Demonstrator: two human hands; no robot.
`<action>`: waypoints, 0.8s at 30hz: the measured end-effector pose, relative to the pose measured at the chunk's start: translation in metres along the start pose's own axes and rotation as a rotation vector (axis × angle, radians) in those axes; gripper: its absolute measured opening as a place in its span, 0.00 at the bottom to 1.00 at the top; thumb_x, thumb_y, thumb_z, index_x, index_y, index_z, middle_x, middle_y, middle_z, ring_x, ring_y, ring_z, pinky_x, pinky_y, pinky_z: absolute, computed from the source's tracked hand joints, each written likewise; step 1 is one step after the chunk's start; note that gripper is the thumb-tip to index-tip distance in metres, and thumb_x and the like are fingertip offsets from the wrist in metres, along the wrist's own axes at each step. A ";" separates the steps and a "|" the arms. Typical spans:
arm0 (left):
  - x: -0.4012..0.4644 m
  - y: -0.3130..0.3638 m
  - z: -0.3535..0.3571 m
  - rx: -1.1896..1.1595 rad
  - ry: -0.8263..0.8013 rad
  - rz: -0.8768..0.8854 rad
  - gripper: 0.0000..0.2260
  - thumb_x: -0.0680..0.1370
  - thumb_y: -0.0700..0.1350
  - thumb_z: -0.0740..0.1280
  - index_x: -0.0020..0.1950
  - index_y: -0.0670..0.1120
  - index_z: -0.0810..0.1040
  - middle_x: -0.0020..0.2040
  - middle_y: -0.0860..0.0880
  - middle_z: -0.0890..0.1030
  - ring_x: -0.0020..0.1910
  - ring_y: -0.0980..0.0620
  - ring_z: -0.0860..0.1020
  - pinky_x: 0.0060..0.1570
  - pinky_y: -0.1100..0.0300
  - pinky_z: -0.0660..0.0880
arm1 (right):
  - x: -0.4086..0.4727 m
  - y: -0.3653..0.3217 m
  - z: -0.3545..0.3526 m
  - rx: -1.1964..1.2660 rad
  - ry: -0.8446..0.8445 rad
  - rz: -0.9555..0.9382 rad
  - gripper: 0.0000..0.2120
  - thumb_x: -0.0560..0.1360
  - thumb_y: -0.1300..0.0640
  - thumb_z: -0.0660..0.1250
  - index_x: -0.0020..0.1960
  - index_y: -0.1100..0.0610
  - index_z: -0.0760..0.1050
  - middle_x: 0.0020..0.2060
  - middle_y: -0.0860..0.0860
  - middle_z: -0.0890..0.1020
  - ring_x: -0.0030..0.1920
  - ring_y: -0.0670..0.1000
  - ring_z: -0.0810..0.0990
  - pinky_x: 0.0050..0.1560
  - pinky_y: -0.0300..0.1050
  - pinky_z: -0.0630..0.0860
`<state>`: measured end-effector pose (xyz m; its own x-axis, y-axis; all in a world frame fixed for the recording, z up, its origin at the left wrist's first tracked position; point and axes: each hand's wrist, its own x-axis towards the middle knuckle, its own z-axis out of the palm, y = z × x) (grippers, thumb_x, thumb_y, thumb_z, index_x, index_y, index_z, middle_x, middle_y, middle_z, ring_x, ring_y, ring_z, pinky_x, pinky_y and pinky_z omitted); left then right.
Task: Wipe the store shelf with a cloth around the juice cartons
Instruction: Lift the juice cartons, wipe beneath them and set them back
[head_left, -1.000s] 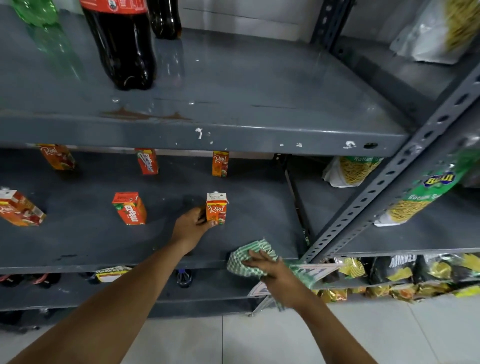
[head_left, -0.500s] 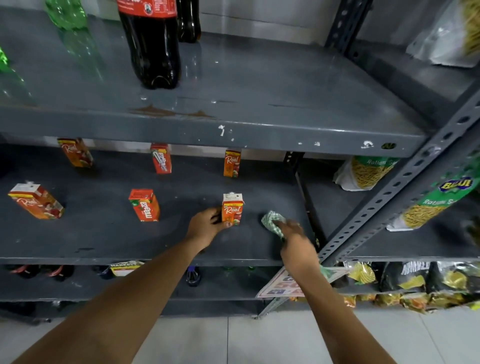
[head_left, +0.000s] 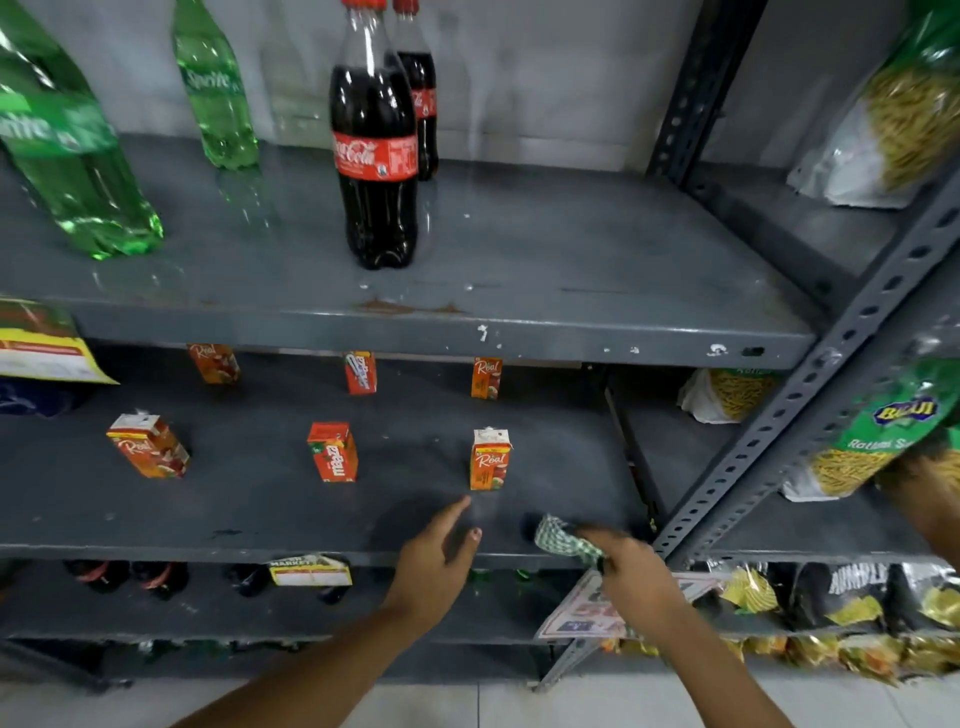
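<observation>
L hand (head_left: 434, 558) released carton (head_left: 489, 459).

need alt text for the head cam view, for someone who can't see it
A right hand presses a green checked cloth on the grey middle shelf before an upright juice carton; the open left hand hovers beside it. Five more cartons stand behind and left.

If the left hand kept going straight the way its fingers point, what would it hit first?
Most likely the Real juice carton at the front right of the shelf. The left hand is open, fingertips aimed up toward its base, a short bare gap between. Depth is uncertain.
</observation>
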<state>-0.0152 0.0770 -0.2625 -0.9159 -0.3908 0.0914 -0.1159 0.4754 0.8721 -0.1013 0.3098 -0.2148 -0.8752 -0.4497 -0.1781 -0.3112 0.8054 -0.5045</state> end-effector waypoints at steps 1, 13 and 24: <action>-0.004 0.012 -0.001 0.005 -0.059 0.083 0.20 0.79 0.50 0.67 0.69 0.60 0.70 0.67 0.59 0.74 0.67 0.61 0.71 0.61 0.75 0.65 | 0.000 0.001 0.001 0.030 0.003 0.019 0.32 0.69 0.71 0.57 0.62 0.40 0.75 0.60 0.48 0.81 0.53 0.53 0.82 0.51 0.45 0.78; -0.004 0.216 -0.057 0.622 0.247 0.933 0.25 0.81 0.48 0.59 0.77 0.46 0.57 0.78 0.50 0.57 0.78 0.45 0.48 0.75 0.41 0.42 | -0.069 -0.077 -0.099 0.247 0.379 -0.127 0.20 0.74 0.68 0.64 0.60 0.48 0.76 0.48 0.44 0.82 0.45 0.44 0.79 0.46 0.38 0.75; 0.019 0.211 -0.068 0.860 0.276 0.660 0.24 0.82 0.58 0.52 0.75 0.49 0.63 0.74 0.52 0.68 0.73 0.45 0.64 0.73 0.43 0.51 | -0.121 -0.168 -0.220 0.142 0.934 -0.103 0.12 0.71 0.54 0.70 0.50 0.43 0.72 0.41 0.40 0.83 0.31 0.54 0.81 0.37 0.51 0.80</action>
<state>-0.0311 0.1161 -0.0437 -0.7916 0.0290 0.6104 0.0369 0.9993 0.0004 -0.0242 0.3140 0.0776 -0.8073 0.0244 0.5897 -0.4089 0.6973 -0.5887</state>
